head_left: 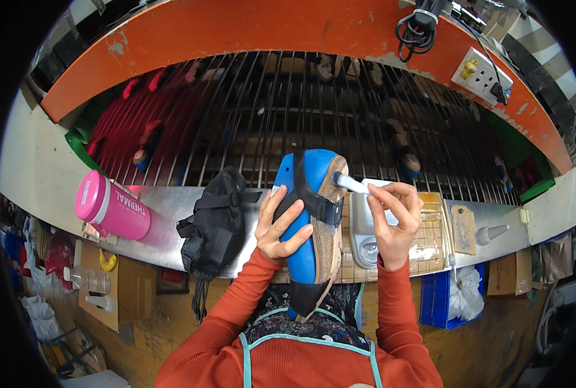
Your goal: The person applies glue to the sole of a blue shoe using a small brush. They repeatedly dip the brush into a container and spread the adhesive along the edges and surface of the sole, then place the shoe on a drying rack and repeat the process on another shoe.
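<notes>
My left hand (280,226) grips a blue shoe last (301,253) from its left side, fingers spread over it. Black straps (309,191) wrap the last, and a cork sole (327,249) runs along its right side. Pinched between the fingers of my right hand (398,216) is a small brush with a pale handle (354,183). Its dark tip touches the cork near the far end of the sole. Below the brush, partly covered by my right hand, sits a white plastic container (363,220) with a round well at its near end.
Left on the metal ledge stand a pink thermal mug (117,205) and a black mesh bag (215,223). Metal bars (249,116) span beyond, with shoes on some. To the right are a white nozzle bottle (493,233) and a blue crate (435,297). An orange beam (236,29) crosses the back.
</notes>
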### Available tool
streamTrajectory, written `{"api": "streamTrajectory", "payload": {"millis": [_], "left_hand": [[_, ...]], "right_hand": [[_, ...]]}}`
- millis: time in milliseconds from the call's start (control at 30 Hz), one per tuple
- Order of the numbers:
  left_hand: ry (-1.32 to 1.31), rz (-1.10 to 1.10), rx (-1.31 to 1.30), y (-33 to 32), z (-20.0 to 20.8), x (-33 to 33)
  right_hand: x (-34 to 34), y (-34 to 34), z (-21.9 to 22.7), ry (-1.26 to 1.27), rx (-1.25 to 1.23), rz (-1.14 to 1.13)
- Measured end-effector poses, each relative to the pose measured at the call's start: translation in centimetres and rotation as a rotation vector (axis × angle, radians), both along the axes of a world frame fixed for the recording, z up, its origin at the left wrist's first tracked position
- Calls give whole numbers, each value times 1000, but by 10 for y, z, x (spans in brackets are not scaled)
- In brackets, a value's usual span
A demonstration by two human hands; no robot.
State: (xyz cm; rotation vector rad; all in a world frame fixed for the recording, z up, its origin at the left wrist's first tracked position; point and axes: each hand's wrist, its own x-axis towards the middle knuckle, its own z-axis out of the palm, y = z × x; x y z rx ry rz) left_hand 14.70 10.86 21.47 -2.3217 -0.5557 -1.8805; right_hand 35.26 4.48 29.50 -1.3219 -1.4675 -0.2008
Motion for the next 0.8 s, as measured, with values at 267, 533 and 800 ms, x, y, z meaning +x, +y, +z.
{"api": "streamTrajectory", "payload": {"millis": [267, 533, 800], "left_hand": [[1, -4, 12, -1, 6, 1], [11, -22, 24, 4, 11, 1], [46, -28, 50, 10, 19, -4]], "right_hand": [[3, -3, 3, -9, 41, -66], [3, -13, 14, -152, -14, -3], [13, -12, 29, -221, -118, 108]]}}
